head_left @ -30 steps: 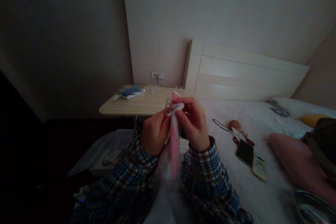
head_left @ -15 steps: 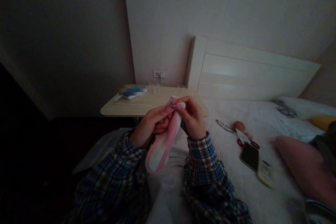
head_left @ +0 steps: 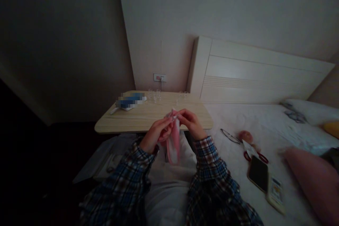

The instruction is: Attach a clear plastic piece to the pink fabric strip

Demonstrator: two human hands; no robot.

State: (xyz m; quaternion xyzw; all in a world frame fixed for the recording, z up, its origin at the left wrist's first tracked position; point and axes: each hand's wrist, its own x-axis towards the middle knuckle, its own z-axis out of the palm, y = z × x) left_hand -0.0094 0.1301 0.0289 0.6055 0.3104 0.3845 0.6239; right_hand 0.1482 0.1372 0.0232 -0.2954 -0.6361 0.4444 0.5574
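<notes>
A soft pink-and-white fabric piece (head_left: 174,146), long and with a rounded lower end, hangs between my hands. My left hand (head_left: 155,133) is closed, its thumb and fingers pinching the upper part of the fabric from the left. From the other side, my right hand (head_left: 194,124) pinches the same upper end between thumb and index finger. The fingertips of both hands nearly meet there, and they partly hide the gathered top. Whether anything small lies between the fingertips cannot be made out.
Beyond my hands stands a light wooden table (head_left: 132,118) with several small clear cups (head_left: 158,95) and a blurred blue item (head_left: 129,101). On the bed to my right lie glasses (head_left: 230,136), red-handled scissors (head_left: 263,158), a phone (head_left: 258,173), a pale printed case (head_left: 275,192) and a pink cushion (head_left: 309,180).
Both hands have moved slightly lower in view with the fabric. Its lower end has swung to the right and now hangs more upright. The camera view has shifted a little.
</notes>
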